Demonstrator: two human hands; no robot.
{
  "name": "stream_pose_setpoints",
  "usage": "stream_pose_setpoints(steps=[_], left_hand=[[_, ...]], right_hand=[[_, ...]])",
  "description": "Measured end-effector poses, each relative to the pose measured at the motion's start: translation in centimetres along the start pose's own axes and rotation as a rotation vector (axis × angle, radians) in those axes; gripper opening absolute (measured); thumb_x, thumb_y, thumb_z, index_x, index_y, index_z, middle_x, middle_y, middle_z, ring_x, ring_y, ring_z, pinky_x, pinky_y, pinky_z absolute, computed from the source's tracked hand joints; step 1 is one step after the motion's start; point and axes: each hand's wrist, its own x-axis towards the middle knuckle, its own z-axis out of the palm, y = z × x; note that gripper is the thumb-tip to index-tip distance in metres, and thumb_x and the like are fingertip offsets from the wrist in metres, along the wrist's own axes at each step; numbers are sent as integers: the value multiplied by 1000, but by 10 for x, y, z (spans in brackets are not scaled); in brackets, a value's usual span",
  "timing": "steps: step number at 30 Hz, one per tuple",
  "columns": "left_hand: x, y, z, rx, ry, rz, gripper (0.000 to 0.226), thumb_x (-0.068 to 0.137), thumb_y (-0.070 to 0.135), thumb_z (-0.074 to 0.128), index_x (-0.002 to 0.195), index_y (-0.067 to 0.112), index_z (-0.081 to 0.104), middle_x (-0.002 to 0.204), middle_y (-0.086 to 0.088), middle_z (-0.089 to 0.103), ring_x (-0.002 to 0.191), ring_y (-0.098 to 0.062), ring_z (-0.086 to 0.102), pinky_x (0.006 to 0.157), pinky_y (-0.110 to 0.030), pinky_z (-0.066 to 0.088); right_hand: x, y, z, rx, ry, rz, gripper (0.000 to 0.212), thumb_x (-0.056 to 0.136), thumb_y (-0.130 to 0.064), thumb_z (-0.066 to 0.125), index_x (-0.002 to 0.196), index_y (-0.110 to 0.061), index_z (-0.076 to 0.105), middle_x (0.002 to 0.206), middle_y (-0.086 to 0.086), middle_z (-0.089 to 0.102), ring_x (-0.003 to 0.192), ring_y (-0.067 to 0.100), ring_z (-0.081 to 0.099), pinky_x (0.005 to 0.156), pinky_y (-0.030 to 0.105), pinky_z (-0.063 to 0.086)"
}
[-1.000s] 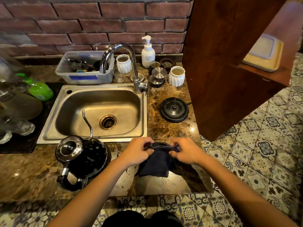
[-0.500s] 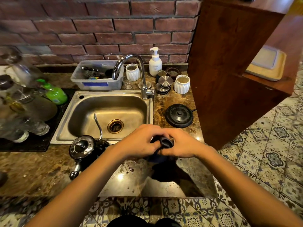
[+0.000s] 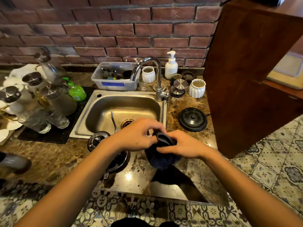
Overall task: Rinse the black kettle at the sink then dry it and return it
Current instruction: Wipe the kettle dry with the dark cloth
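The black kettle (image 3: 118, 161) stands on the marble counter in front of the steel sink (image 3: 124, 110), mostly hidden under my left forearm. Its shiny lid (image 3: 96, 140) and thin curved spout (image 3: 113, 120) show beside the arm. A dark blue cloth (image 3: 161, 157) hangs bunched over the counter to the right of the kettle. My left hand (image 3: 138, 135) and my right hand (image 3: 182, 145) both grip the cloth's top, close together. The round black kettle base (image 3: 192, 119) lies on the counter right of the sink.
A chrome tap (image 3: 155, 76) arches over the sink. Behind it are a plastic tub (image 3: 114, 79), a soap pump bottle (image 3: 171, 66) and white ribbed cups (image 3: 196, 88). Glassware and a green bottle (image 3: 77, 91) crowd the left mat. A wooden cabinet (image 3: 246, 71) stands at the right.
Both hands have lifted the cloth off the counter and gathered it into a bunch. The camera view has shifted, and my left forearm now covers most of the kettle.
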Motion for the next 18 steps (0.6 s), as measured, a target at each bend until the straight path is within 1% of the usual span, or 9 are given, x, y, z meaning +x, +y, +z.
stream_pose_setpoints(steps=[3,5,7,8,10,12,13,16,18], left_hand=[[-1,-10,2,-3,65,0,19,89,12,71,100,27,74,98,7,73,96,-11,65,87,-44,54],[-2,-18,3,-73,120,-19,36,87,21,71,109,49,65,113,8,68,107,-6,62,91,-34,54],[-4,-23,3,-220,85,-123,51,83,37,73,122,63,52,132,7,61,121,-7,59,100,-35,53],[-6,-28,3,-275,39,-177,54,83,41,75,127,58,50,136,6,61,124,-11,59,103,-42,53],[-8,-39,2,-295,-9,-208,45,88,36,78,130,34,61,128,-1,69,116,-18,65,103,-51,52],[-10,-45,-6,-266,6,-193,28,91,29,77,113,13,71,106,-14,74,100,-31,69,94,-58,52],[-11,-46,-12,-243,21,-177,25,89,29,78,103,8,72,97,-19,72,93,-34,68,88,-56,54],[-11,-46,-37,-142,16,-93,19,87,28,80,92,10,75,86,-7,71,78,-12,63,74,-37,49],[-14,-42,-54,-101,-42,-36,16,88,30,80,93,16,77,83,9,69,77,-1,60,73,-28,46]], right_hand=[[1,-3,-1,11,25,15,18,96,-24,65,96,-7,70,86,20,69,70,25,60,68,39,45],[1,-6,-1,115,67,62,23,99,-19,60,98,3,68,89,25,68,78,21,60,73,43,46],[-1,-6,0,331,117,126,25,100,-17,58,105,6,67,101,28,69,93,27,67,83,46,50],[-2,-7,1,465,142,156,24,100,-17,59,108,3,69,109,26,71,102,32,69,90,47,52],[-4,-12,4,748,175,202,21,96,-19,62,110,-8,74,118,19,72,112,34,67,95,45,53],[-5,-19,8,967,180,213,23,90,-18,66,110,-15,77,121,16,72,113,32,67,91,42,58],[-6,-22,10,1034,179,215,25,86,-17,68,110,-16,77,122,16,71,113,33,67,89,41,58],[-7,-27,21,1158,157,199,40,77,-17,77,117,-14,74,129,20,67,119,37,64,93,46,56],[-8,-31,28,1281,109,122,52,79,-30,80,127,-13,68,136,20,62,126,37,58,99,47,51]])
